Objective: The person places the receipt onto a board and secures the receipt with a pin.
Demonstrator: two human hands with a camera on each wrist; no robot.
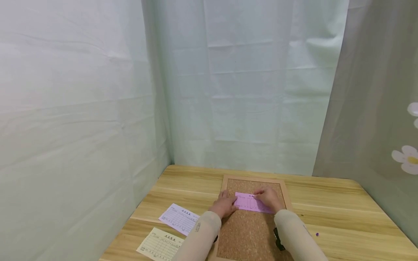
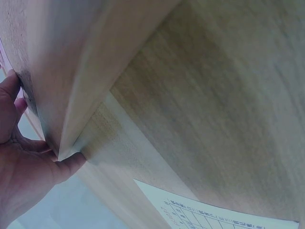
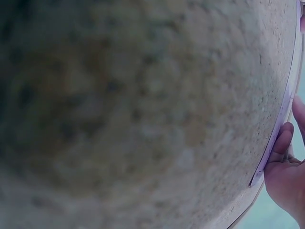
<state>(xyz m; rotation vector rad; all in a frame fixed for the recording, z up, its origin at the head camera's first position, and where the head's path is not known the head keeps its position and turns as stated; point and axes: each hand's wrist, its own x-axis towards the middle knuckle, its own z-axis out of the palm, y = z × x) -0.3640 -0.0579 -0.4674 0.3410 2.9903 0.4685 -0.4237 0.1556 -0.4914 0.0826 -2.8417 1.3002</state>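
Note:
A pink printed slip [image 1: 247, 203] lies across the upper part of a wood-framed cork board [image 1: 243, 235]. My left hand [image 1: 224, 205] rests at the board's left edge, fingers spread over the frame, with the thumb side touching the slip's left end. In the left wrist view one finger of the left hand [image 2: 28, 157] reaches over the frame's outer side. My right hand [image 1: 269, 198] is on the slip's right half, its fingertips at the upper edge. The right wrist view shows bent fingers of the right hand [image 3: 286, 167] against the slip; whether they pinch anything is hidden.
Left of the board, a white printed slip [image 1: 179, 219] and a yellow printed slip [image 1: 160, 245] lie on the wooden table [image 1: 352, 214]. A small purple piece [image 1: 317, 234] and a tiny yellowish piece [image 1: 302, 214] lie to the right. Pale curtains [image 1: 235, 108] surround the table.

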